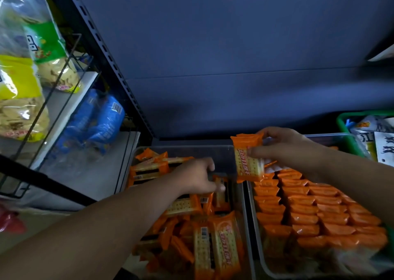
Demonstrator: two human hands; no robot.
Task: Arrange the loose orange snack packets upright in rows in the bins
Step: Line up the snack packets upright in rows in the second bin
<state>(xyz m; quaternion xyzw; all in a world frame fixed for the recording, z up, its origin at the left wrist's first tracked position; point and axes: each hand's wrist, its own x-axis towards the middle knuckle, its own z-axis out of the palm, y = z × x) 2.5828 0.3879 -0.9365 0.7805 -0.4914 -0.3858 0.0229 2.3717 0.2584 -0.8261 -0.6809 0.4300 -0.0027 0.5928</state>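
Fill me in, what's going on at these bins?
A person is sorting orange packets. The right hand pinches one packet upright over the right bin, mostly filled with neat upright rows. The left hand reaches into the left bin, fingers curled on a loose packet in the jumbled pile.

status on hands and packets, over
Right hand holds raised packet over right bin. Left hand grips second packet in left bin. Nothing blocking.

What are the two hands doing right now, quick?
Left hand: closed, pinching a loose packet in the left bin.
Right hand: closed, holding a raised packet upright.
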